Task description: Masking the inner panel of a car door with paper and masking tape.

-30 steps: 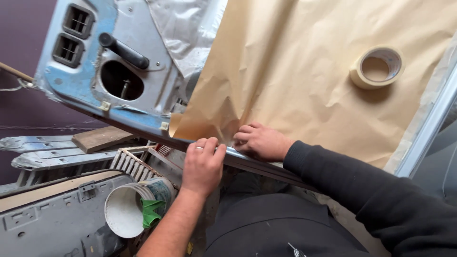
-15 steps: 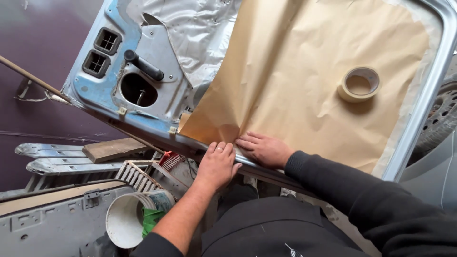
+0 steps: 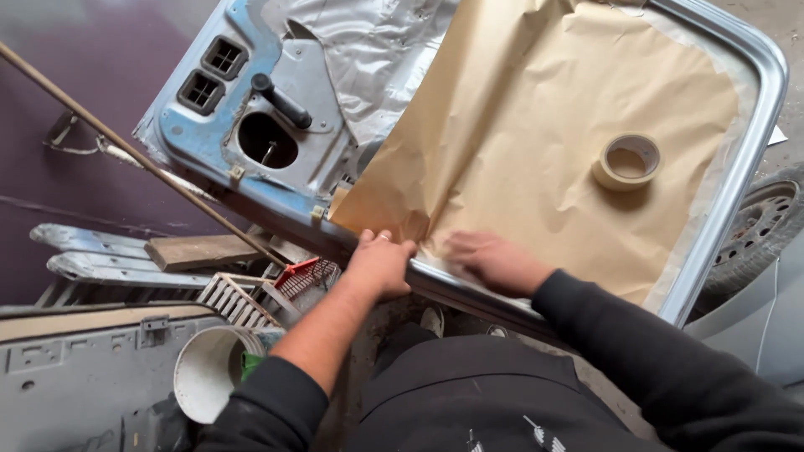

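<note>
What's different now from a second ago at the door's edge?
The right hand has slid rightward along the brown paper, blurred in motion, apart from the left hand, which stays at the door panel's near edge. The tape roll stays on the paper.

No labels, signs or screens are to be seen. The nearest thing to a package is a white round bucket point(image 3: 209, 381) (its open mouth turned toward the camera), lying at the lower left among clutter, with something green point(image 3: 253, 365) tucked at its rim.
</note>
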